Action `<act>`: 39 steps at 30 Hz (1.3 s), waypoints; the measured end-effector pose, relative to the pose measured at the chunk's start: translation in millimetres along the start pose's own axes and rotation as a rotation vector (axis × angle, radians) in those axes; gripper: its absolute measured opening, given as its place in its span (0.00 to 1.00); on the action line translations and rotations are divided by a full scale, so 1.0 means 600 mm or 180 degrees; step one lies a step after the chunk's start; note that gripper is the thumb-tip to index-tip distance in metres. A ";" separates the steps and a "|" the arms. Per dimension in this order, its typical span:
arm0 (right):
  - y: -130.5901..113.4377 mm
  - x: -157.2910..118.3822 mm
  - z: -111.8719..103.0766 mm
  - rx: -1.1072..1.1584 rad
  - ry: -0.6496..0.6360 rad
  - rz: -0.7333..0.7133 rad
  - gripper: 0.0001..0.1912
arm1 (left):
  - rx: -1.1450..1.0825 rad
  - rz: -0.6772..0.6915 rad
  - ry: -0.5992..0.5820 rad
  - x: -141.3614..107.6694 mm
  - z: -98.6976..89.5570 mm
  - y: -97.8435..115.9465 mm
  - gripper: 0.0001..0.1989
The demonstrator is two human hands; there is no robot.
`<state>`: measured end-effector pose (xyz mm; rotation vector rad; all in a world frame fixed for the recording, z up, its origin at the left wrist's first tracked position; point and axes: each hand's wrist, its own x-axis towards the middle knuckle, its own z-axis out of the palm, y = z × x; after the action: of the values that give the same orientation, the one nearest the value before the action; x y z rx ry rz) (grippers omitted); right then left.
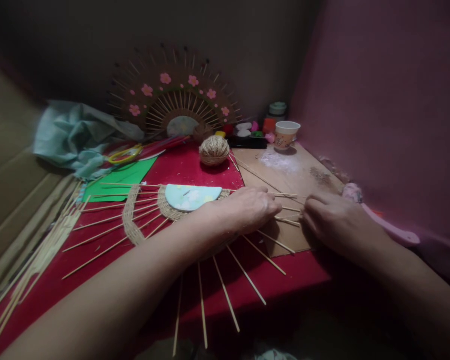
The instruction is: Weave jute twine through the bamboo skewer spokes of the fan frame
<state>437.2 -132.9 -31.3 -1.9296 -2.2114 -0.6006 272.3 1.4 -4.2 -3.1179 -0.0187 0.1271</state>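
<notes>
A half-round fan frame (129,220) of thin bamboo sticks (225,294) lies on the red cloth, its sticks spreading outward. Twine is woven around its centre and in an outer band at the left. A pale blue fabric half-circle (189,197) covers the hub. My left hand (253,207) is closed over the sticks on the fan's right side; its fingertips are partly hidden. Just past the stick tips, my right hand (328,217) is pinched closed at the end of a thin strand of twine (260,176), which runs back towards the twine ball (214,151).
A finished fan with pink flowers (180,82) stands against the back wall. A paper cup (286,135) sits on the brown board (307,172). Yellow-handled scissors (125,154), green sheet (122,181) and crumpled cloth (78,135) lie left; loose sticks (33,265) nearer; a pink-handled tool (392,230) right.
</notes>
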 end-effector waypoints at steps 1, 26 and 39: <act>0.000 0.003 0.002 -0.0009 -0.0036 -0.0008 0.13 | 0.0003 0.0000 0.0010 0.000 0.001 0.000 0.08; -0.016 0.024 -0.045 0.0618 0.0712 -0.0441 0.11 | -0.0595 0.0022 0.0297 -0.008 0.016 -0.021 0.09; -0.056 0.095 -0.028 0.1473 0.1183 -0.0440 0.10 | -0.2874 -0.1059 0.0718 -0.056 0.010 -0.027 0.11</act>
<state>392.5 -90.1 -1.9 -1.3283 -2.0285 -0.3794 238.1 17.6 -7.2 -3.9060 -0.7977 -0.3370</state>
